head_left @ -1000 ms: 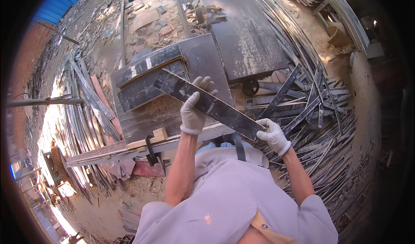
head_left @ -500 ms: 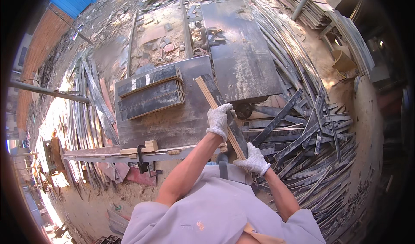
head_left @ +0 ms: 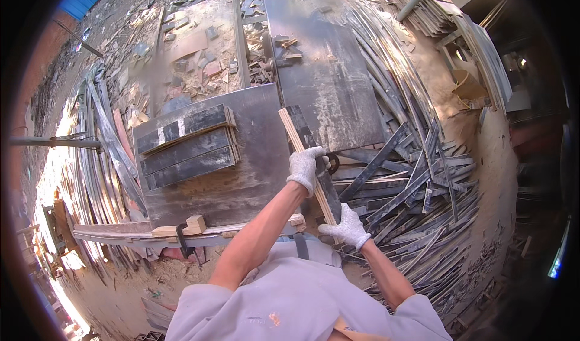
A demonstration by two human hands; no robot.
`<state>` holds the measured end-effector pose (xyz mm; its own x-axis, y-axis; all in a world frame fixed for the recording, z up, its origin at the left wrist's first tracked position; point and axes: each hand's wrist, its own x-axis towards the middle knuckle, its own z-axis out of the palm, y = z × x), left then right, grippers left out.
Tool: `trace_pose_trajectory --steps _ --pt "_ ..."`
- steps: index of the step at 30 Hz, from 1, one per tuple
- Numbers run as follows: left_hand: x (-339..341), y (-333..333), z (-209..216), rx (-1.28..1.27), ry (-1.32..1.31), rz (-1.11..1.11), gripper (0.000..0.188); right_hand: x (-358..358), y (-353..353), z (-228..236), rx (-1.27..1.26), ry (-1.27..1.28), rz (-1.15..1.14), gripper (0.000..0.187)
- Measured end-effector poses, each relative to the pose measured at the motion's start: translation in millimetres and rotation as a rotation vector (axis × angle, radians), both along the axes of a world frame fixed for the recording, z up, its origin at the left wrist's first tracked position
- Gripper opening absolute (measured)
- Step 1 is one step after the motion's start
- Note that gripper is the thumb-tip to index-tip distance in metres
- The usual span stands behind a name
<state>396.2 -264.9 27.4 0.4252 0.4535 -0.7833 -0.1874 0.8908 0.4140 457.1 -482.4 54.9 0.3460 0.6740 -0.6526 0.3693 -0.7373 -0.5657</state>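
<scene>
Two gloved grips clamp our plank (head_left: 306,159): left hand (head_left: 304,169) mid-length, right hand (head_left: 345,226) at its near end, long axis running away over the counter's (head_left: 254,178) right edge.

Both gloved hands, left (head_left: 305,168) and right (head_left: 345,226), grip a plywood strip (head_left: 300,144) on edge over the metal worktop (head_left: 254,178).

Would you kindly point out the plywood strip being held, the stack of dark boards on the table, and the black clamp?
plywood strip (head_left: 294,130), head view, upper pale edge.
stack of dark boards (head_left: 187,147), head view, top face.
black clamp (head_left: 183,239), head view, its bar.
</scene>
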Motion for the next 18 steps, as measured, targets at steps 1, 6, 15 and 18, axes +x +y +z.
trace_pose_trajectory --steps 1,6,15,18 --pt "1 5 -2 -0.016 -0.036 -0.011 0.006 1 1 -5 0.024 -0.025 -0.009 0.081" --pt "15 28 -17 -0.093 -0.162 -0.002 0.010 13 21 -9 0.002 -0.180 -0.025 0.074" --pt "61 88 -168 0.304 0.371 -0.211 0.041 70 103 -24 -0.165 -0.488 0.137 0.059" --pt "73 100 -181 0.391 0.531 -0.273 0.059 81 120 -30 -0.209 -0.502 0.181 0.058"
